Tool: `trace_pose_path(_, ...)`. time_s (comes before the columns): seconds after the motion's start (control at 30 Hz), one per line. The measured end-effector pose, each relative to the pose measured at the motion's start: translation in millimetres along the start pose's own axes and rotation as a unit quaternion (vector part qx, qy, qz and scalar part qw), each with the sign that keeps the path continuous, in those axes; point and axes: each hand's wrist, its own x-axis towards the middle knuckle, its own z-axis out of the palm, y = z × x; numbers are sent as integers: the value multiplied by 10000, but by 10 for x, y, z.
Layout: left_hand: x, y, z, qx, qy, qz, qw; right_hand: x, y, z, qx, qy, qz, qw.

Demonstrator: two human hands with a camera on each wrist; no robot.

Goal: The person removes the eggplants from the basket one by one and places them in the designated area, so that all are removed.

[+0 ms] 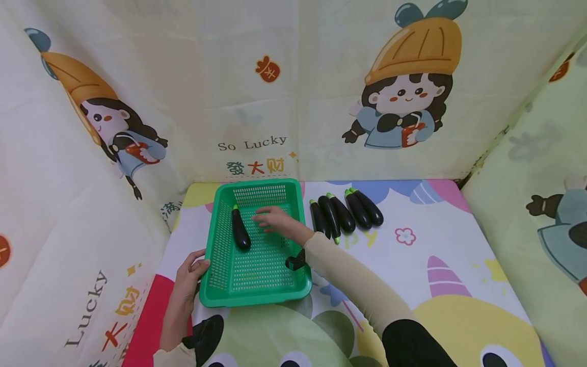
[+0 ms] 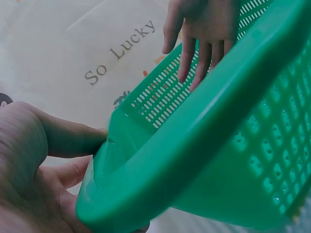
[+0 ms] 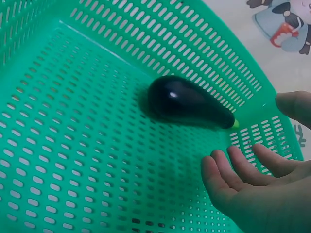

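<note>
A green plastic basket [image 1: 257,302] with slotted walls stands on the table. One dark purple eggplant [image 1: 240,230] with a green stem end lies inside along its left side; the right wrist view shows this eggplant [image 3: 187,103] against the wall. My left hand [image 1: 187,280] grips the basket's left rim, its thumb [image 2: 80,138] on the edge. Over the basket floor, my right hand [image 1: 281,223] holds nothing, fingers loosely extended beside the eggplant and apart from it. To the right of the basket, several more eggplants [image 1: 343,214] lie in a row on the table.
A patterned cloth [image 1: 403,265] with cartoon prints covers the table. Pale printed curtains [image 1: 321,102] close off the back and both sides. A red patch [image 1: 149,316] shows at the table's left edge. My right forearm [image 1: 357,280] crosses the basket's right rim.
</note>
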Motion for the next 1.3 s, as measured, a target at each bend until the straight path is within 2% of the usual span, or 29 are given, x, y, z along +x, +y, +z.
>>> trace_pose_path(0.27, -10, 21, 11, -5, 27, -2, 10000, 101, 49, 33, -206, 127, 30, 9997)
trace_pose_path(0.63, -14, 20, 4, -190, -49, -54, 9998, 197, 121, 162, -852, 515, -36, 9950)
trace_pose_path(0.87, -15, 30, 24, -192, -77, -35, 9998, 264, 192, 255, -1229, 558, -70, 9908)
trace_pose_path(1.3, 0, 11, 11, -363, -78, -19, 9993, 293, 230, 384, -1434, 736, -254, 9866)
